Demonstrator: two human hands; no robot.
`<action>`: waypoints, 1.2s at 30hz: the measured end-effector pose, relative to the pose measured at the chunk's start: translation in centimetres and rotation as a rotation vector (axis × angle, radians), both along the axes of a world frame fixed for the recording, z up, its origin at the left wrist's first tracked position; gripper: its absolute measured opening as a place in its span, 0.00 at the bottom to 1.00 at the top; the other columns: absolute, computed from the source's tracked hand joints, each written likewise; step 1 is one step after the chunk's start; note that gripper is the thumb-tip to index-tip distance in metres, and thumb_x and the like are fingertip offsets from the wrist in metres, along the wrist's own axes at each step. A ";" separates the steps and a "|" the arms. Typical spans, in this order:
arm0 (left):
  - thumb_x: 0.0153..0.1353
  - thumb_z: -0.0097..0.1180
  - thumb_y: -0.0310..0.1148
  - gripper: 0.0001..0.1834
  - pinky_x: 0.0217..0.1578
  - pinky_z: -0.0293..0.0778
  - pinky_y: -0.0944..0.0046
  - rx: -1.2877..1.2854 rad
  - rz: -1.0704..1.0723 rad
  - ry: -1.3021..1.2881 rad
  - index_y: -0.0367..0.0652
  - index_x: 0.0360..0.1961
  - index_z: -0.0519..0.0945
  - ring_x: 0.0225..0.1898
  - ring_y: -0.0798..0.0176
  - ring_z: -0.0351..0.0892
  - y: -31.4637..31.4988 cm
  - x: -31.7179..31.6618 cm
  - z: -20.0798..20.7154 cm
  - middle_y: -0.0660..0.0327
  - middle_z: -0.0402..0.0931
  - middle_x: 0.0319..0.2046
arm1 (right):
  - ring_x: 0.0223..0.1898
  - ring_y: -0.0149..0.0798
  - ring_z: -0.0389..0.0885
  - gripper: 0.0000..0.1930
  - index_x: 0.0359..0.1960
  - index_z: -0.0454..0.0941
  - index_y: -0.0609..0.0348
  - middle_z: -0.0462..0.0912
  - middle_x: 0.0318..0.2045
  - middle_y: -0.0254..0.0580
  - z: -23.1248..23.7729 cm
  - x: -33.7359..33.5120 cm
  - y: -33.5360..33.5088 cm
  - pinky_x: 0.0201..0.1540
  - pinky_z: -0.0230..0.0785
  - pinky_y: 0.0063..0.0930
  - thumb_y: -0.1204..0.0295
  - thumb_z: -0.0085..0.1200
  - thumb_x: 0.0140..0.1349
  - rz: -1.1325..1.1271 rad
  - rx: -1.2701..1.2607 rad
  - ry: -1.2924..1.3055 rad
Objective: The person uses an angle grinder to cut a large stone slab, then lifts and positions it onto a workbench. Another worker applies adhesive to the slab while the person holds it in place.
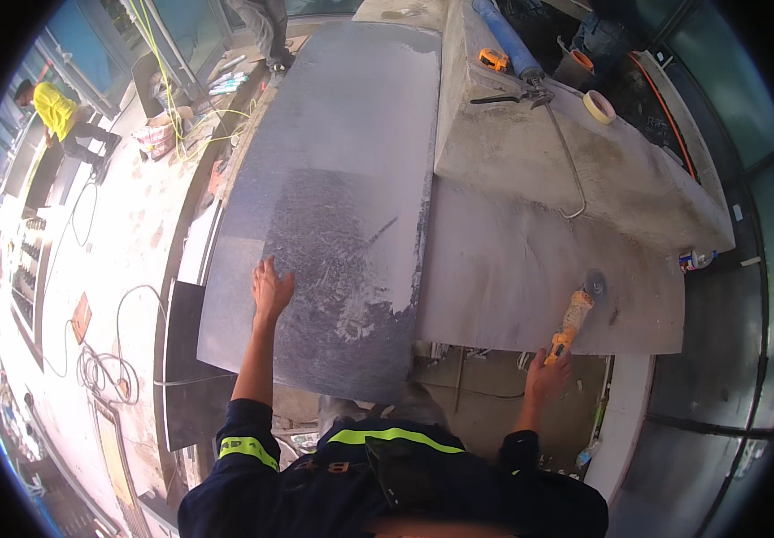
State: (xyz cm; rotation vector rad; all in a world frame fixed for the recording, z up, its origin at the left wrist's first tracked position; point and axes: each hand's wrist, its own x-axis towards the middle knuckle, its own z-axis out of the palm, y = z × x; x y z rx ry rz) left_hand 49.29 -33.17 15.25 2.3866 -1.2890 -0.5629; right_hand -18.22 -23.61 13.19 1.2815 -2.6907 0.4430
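Observation:
My right hand (547,375) is closed round the rear end of a dusty orange angle grinder (574,316). The grinder's round disc lies over the lower pale stone slab (504,260) on the right; whether it touches the surface I cannot tell. With its fingers apart, my left hand (272,289) holds nothing and is over the long grey stone slab (351,108). This slab has a darker, scuffed patch around its near middle and a film of pale dust elsewhere. I cannot make out whether the left fingertips rest on it.
A raised concrete block (530,161) carries a blue caulking gun (513,45), an orange tape measure (493,60) and a tape roll (599,107). Cable coils (104,377) lie on the left floor. A person in a yellow top (57,112) bends at far left; another's legs (266,31) stand behind the slab.

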 end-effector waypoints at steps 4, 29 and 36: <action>0.70 0.61 0.48 0.42 0.77 0.43 0.19 0.051 -0.144 -0.126 0.48 0.82 0.63 0.85 0.31 0.44 6.3 -4.6 -5.3 0.39 0.51 0.83 | 0.59 0.58 0.82 0.29 0.68 0.73 0.64 0.78 0.63 0.60 -2.1 10.3 2.0 0.61 0.76 0.50 0.62 0.65 0.72 0.278 -0.109 -0.372; 0.82 0.42 0.53 0.25 0.49 0.82 0.36 0.019 0.313 -0.141 0.41 0.56 0.78 0.50 0.34 0.88 16.2 20.3 -6.1 0.45 0.86 0.53 | 0.77 0.56 0.67 0.42 0.82 0.56 0.64 0.59 0.80 0.64 42.4 52.5 -19.0 0.77 0.64 0.50 0.65 0.64 0.72 0.971 -1.309 -0.449; 0.83 0.41 0.50 0.23 0.46 0.82 0.37 -0.040 0.312 -0.190 0.40 0.50 0.79 0.45 0.34 0.88 16.5 20.6 -5.7 0.45 0.87 0.47 | 0.82 0.53 0.63 0.25 0.67 0.83 0.53 0.65 0.80 0.56 35.2 75.3 -10.1 0.81 0.64 0.48 0.67 0.61 0.67 2.201 -0.246 -0.079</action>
